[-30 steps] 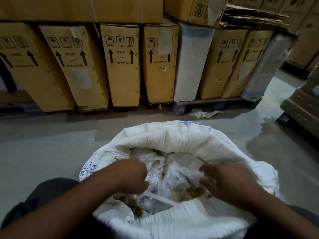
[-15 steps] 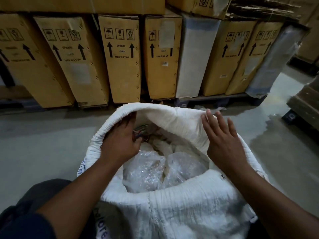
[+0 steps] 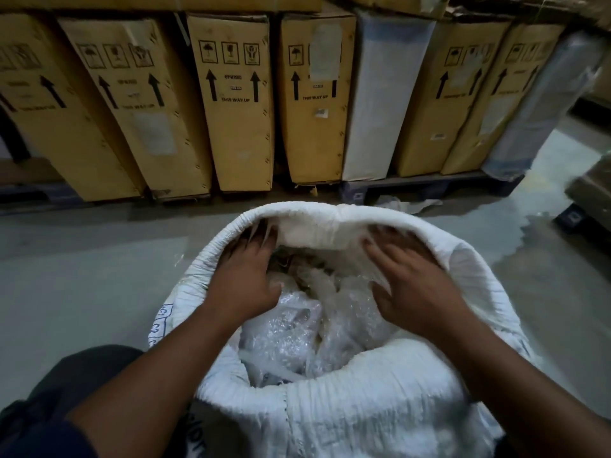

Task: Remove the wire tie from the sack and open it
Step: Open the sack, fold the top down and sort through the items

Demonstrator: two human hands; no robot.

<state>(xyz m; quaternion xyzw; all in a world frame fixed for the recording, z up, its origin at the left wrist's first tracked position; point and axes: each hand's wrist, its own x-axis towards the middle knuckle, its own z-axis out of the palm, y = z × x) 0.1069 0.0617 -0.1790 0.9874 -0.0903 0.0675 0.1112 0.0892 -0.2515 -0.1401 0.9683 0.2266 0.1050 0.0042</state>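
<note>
A white woven sack (image 3: 380, 421) stands on the floor in front of me with its mouth wide open and its rim rolled down. Clear plastic bags (image 3: 297, 328) fill the inside. My left hand (image 3: 244, 279) reaches into the mouth at the far left, fingers stretched against the inner wall. My right hand (image 3: 413, 285) lies with straight fingers on the far right inner wall; it is blurred. No wire tie is visible.
A row of tall cardboard boxes (image 3: 234, 100) with arrow marks stands on a dark pallet (image 3: 429, 186) behind the sack. A scrap of white plastic (image 3: 410, 204) lies on the grey floor (image 3: 82, 276). More cartons (image 3: 591, 190) sit at the right.
Both hands left the plastic bags in the middle, moved up to the far rim of the sack, and now press further inside against the far wall. The sack's far edge was raised.
</note>
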